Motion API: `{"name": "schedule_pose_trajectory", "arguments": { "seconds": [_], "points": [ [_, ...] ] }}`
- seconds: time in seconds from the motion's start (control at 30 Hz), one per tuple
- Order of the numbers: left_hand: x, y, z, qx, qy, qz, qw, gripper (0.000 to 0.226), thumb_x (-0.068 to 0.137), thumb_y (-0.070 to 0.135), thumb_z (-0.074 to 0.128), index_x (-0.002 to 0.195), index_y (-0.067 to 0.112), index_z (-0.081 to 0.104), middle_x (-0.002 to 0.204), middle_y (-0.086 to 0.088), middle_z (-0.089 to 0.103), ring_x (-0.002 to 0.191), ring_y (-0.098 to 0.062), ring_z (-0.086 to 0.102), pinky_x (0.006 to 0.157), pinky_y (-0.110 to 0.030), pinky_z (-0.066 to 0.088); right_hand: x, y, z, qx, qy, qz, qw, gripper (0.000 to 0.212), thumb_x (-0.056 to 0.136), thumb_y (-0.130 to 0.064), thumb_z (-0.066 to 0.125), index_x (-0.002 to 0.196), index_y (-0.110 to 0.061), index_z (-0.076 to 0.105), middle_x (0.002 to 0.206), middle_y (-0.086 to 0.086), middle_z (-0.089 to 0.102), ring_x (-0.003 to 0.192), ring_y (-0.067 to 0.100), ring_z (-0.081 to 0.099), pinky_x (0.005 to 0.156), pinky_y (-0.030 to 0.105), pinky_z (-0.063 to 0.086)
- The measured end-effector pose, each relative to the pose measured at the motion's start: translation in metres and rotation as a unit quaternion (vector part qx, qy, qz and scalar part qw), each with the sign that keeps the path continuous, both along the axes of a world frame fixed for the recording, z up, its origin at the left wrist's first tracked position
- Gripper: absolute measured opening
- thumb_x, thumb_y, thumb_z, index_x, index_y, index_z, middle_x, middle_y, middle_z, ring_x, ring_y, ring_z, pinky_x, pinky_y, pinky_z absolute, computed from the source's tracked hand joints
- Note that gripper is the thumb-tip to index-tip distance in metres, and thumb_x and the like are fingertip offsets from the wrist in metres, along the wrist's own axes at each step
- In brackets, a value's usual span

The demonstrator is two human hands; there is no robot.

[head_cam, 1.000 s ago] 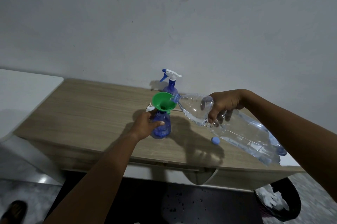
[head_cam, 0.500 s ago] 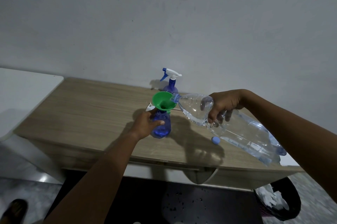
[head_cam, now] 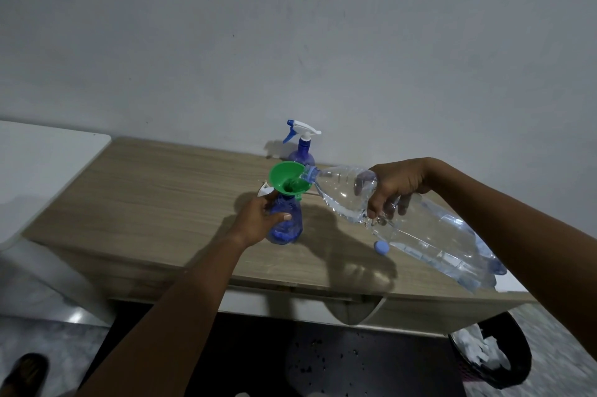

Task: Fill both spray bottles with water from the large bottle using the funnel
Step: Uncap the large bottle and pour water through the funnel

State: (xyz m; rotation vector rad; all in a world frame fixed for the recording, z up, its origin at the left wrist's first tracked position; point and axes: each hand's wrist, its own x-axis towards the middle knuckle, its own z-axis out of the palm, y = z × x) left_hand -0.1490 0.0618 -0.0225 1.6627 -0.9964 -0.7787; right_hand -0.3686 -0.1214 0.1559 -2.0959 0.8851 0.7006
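On worktop (head_cam: 161,202) — your left grip (head_cam: 258,219) clasped spray bottle (head_cam: 289,228), right grip (head_cam: 394,186) clasped large bottle (head_cam: 429,235) — overtilting could have flooded funnel (head_cam: 286,175).

Large bottle (head_cam: 420,235): clear glossy plastic, ribbed. Funnel (head_cam: 286,176): smooth green plastic, faint sheen. Near sprayer (head_cam: 290,232), rear sprayer (head_cam: 302,157): translucent blue plastic, glossy. Table (head_cam: 161,196): matt wood grain. Wall (head_cam: 290,41): matt paint, lightly scuffed. Cap (head_cam: 381,247): smooth blue plastic.

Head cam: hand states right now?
Left hand grips the blue spray bottle under the green funnel.
Right hand grips the tilted large water bottle.
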Motion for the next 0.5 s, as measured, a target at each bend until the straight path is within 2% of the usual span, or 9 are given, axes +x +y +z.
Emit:
{"name": "schedule_pose_trajectory", "arguments": {
  "seconds": [0.17,0.33,0.5],
  "points": [
    [0.0004,-0.0008,-0.0011,0.002,-0.006,0.002,1.0,0.046,0.082,0.003,0.08,0.126,0.002,0.067,0.11,-0.003,0.075,0.105,-0.017,0.07,0.099,-0.036,0.055,-0.0008,-0.0012,-0.0005,-0.005,-0.002,-0.001,1.0,0.051,0.079,-0.015,0.08,0.127,-0.007,0.063,0.084,0.009,0.075,0.066,0.02,0.07,0.054,0.027,0.055],
    [0.0013,-0.0006,-0.0019,0.003,-0.002,-0.001,1.0,0.048,0.081,0.006,0.082,0.127,0.005,0.067,0.115,-0.003,0.075,0.11,-0.017,0.069,0.102,-0.037,0.054,-0.0007,-0.0008,0.0002,-0.012,0.001,0.001,1.0,0.048,0.083,-0.013,0.078,0.128,-0.006,0.062,0.075,0.004,0.075,0.062,0.017,0.07,0.052,0.025,0.054],
    [0.0003,-0.0011,-0.0014,0.0,-0.004,0.001,1.0,0.048,0.081,0.004,0.081,0.127,0.004,0.067,0.115,-0.005,0.074,0.111,-0.02,0.069,0.101,-0.038,0.054,-0.0011,-0.0008,-0.0011,-0.008,-0.003,-0.003,1.0,0.051,0.081,-0.015,0.079,0.128,-0.007,0.062,0.079,0.007,0.075,0.064,0.018,0.069,0.053,0.026,0.054]
  ]
}}
